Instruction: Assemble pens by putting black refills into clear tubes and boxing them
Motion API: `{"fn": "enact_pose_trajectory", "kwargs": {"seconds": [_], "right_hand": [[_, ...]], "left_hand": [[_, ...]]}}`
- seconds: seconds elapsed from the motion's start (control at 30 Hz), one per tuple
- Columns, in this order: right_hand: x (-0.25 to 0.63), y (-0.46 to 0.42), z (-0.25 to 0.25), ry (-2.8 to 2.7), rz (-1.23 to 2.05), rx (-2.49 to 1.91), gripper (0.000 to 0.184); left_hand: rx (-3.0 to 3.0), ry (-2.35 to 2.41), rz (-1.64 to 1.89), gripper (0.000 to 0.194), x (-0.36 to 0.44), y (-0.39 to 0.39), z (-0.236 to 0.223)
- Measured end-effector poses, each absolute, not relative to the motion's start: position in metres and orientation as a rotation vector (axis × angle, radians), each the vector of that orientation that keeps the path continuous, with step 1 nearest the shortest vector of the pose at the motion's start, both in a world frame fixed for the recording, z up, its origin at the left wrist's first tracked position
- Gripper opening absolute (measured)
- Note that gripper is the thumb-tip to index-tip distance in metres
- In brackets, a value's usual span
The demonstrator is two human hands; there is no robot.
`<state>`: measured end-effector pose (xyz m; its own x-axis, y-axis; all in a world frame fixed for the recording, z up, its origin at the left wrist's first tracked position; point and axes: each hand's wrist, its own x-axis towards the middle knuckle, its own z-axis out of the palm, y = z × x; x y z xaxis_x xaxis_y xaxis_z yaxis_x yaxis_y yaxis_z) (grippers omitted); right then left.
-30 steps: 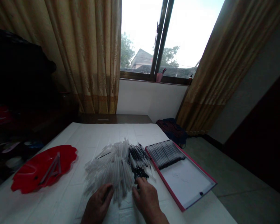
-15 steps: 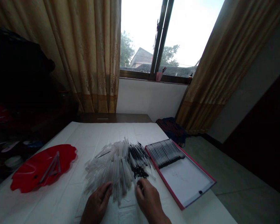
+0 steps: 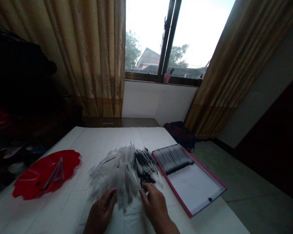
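Note:
A heap of clear plastic pen barrels [image 3: 120,174] lies in the middle of the white table. My left hand [image 3: 101,209] is closed at the heap's near left edge, thumb against curled fingers; whatever it holds is hidden. My right hand [image 3: 155,203] is at the near right edge, thumb and forefinger drawn together by the barrel ends; what they pinch is too small to make out. Just beyond it sit small black caps [image 3: 146,178], with thin dark refills [image 3: 143,158] behind them. A shallow pink-edged box [image 3: 197,191] on the right holds a row of black-tipped pens [image 3: 173,159].
A red scalloped tray [image 3: 24,185] with a few clear pieces inside stands on the left of the table [image 3: 92,138]. One small black piece [image 3: 210,199] lies in the box's near corner. Behind are a low cabinet [image 3: 132,122], curtains and a window.
My right hand drew back slightly toward me, then moved forward again to the barrels and caps. My left hand has hardly moved. The row in the box looks the same.

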<state>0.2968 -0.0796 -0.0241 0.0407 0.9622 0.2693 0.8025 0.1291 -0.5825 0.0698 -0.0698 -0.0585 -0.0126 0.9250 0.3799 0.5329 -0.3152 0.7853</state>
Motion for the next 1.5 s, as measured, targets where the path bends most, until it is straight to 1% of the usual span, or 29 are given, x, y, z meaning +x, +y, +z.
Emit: {"fn": "enact_pose_trajectory", "kwargs": {"seconds": [0.1,0.2,0.3,0.5,0.63,0.97,1.1,1.27,1.5], "right_hand": [[0.303,-0.070,-0.019,-1.782,0.283,-1.799,0.017],[0.308,-0.060,-0.015,-1.796,0.270,-1.951,0.015],[0.306,-0.053,-0.012,-1.845,0.287,-2.033,0.012],[0.297,-0.050,-0.005,-1.900,0.248,-2.145,0.011],[0.296,-0.051,-0.002,-1.957,0.183,-2.195,0.015],[0.299,-0.056,0.000,-2.000,0.170,-2.242,0.020],[0.298,-0.056,0.001,-2.000,0.180,-2.283,0.031],[0.298,-0.058,0.001,-1.989,0.196,-2.302,0.023],[0.296,-0.062,0.006,-1.970,0.207,-2.318,0.023]], "left_hand": [[2.038,1.494,1.250,0.030,0.067,-0.068,-0.060],[2.164,1.482,1.198,0.027,0.064,-0.067,-0.058],[2.211,1.475,1.188,0.025,0.065,-0.067,-0.054],[2.212,1.469,1.276,0.027,0.070,-0.069,-0.048],[2.191,1.474,1.275,0.027,0.070,-0.068,-0.048],[2.164,1.501,1.276,0.027,0.071,-0.066,-0.051],[2.155,1.502,1.280,0.028,0.071,-0.067,-0.048],[2.156,1.499,1.272,0.026,0.070,-0.068,-0.048],[2.116,1.496,1.269,0.030,0.071,-0.067,-0.048]]}}
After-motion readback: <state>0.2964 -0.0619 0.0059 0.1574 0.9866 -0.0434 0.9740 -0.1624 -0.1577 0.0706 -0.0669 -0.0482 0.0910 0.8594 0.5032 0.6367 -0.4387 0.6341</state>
